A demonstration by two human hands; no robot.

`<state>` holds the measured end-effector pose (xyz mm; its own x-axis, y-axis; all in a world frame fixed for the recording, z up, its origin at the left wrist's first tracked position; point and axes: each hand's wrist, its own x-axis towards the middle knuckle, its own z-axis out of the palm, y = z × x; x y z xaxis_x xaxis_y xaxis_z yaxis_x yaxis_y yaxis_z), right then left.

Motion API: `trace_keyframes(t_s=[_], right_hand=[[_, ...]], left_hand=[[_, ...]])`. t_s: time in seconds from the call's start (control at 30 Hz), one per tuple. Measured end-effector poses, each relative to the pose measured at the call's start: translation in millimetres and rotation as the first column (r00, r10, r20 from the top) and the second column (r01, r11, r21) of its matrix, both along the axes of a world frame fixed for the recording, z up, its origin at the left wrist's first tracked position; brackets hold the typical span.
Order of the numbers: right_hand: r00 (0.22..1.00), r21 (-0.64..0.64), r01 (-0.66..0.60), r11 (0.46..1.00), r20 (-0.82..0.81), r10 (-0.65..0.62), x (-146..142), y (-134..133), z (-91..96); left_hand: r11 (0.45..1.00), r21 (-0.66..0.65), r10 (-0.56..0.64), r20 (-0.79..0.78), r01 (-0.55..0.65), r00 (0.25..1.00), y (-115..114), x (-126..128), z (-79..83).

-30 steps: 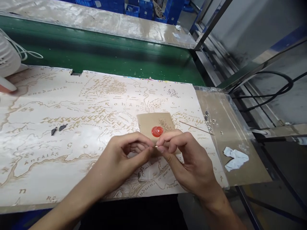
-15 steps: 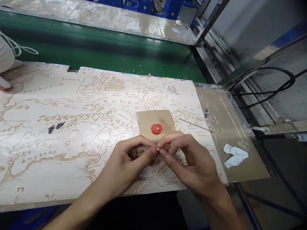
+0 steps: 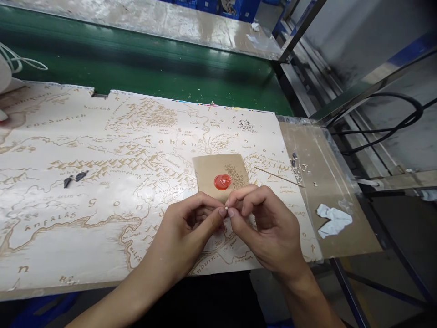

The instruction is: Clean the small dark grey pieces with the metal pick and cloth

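Observation:
My left hand and my right hand meet fingertip to fingertip above the map sheet, both pinched on a tiny pale piece too small to name. Just beyond the fingertips lies a small brown card with a round red wax seal on it. A thin wooden stick lies to the right of the card.
Two small dark bits lie on the map at the left. Small pale and dark scraps and a crumpled white paper sit on the brown board at the right. A green conveyor belt runs behind. Black cables hang at the right.
Both hands stay pinched together on the tiny piece and have barely moved. The view has shifted slightly.

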<state>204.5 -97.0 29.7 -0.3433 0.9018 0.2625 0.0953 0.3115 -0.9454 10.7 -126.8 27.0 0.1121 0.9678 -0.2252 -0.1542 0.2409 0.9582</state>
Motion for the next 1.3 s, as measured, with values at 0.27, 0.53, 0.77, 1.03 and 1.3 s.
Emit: trace_keyframes(t_s=[0.27, 0.53, 0.77, 1.03, 1.3], right_hand=[[0.999, -0.021, 0.03, 0.999, 0.011, -0.03, -1, -2, -1.7], [0.976, 0.078, 0.127, 0.989, 0.165, -0.139, 4, 22, 0.9], [0.906, 0.189, 0.109, 0.976, 0.386, -0.176, 5, 49, 1.7], [0.883, 0.204, -0.04, 0.978, 0.466, -0.061, 3, 52, 5.8], [0.887, 0.2, -0.021, 0.98, 0.456, -0.074, 0, 53, 7.0]], left_hand=[[0.997, 0.079, 0.031, -0.12, -0.022, 0.992, -4, 4, -3.6], [0.989, 0.138, 0.07, -0.205, -0.042, 0.976, 3, -11, -6.3], [0.999, 0.043, 0.025, -0.222, -0.016, 0.975, 7, -27, -4.1], [0.995, 0.066, 0.092, -0.199, -0.08, 0.976, 5, -27, -6.0], [0.999, -0.037, 0.029, 0.039, -0.027, 0.999, 9, -19, -4.6]])
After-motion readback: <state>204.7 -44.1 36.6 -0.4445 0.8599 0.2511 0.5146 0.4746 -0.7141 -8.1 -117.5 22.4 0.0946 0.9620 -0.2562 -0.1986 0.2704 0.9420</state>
